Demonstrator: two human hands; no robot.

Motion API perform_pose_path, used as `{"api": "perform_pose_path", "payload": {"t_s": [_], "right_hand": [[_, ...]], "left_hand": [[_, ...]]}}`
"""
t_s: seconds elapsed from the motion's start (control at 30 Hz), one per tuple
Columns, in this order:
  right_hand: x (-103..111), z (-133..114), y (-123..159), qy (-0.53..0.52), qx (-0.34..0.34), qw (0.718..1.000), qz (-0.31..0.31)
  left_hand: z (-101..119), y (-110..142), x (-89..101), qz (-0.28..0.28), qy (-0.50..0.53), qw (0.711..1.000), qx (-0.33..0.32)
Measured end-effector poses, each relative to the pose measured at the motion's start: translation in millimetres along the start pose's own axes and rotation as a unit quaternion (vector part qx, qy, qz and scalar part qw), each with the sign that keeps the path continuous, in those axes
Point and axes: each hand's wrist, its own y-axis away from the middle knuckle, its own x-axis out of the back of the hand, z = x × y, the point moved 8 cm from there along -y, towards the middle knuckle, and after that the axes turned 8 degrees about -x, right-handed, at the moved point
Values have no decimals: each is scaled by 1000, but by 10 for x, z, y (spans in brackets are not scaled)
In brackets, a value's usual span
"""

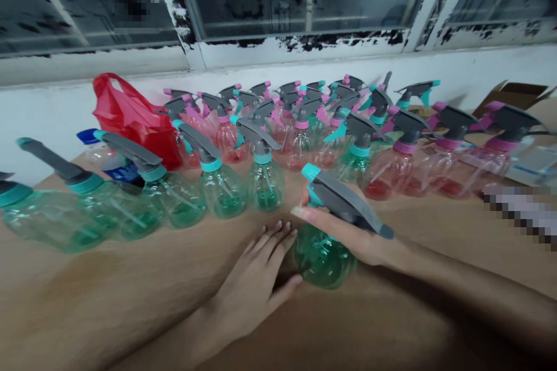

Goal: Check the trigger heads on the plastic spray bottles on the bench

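Observation:
My right hand (348,225) is wrapped round the neck of a green spray bottle (324,261) with a grey and turquoise trigger head. The bottle leans slightly in front of me, its neck mostly hidden by my fingers. Just to its left, my left hand (261,278) lies flat with fingers stretched out, palm down over the table (165,301). Its fingertips are close to the bottle's side; whether they touch it I cannot tell. Beyond my hands stands another green spray bottle (266,182), one of a row curving off to the left.
Several pink spray bottles (452,168) stand at the right, with more massed behind. A red plastic bag (134,122) and a blue-capped drink bottle (113,156) are at the back left. An open cardboard box (509,98) sits at the far right, by the windowed wall (243,58).

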Motion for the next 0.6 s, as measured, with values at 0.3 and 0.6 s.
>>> {"api": "perform_pose_path", "payload": {"t_s": [0.3, 0.6], "right_hand": [[-18, 127, 19, -7, -5, 1000, -21], [-22, 126, 20, -14, -9, 1000, -26]], "left_hand": [[0, 6, -16, -1, 9, 1000, -1], [4, -14, -1, -8, 12, 1000, -1]]}}
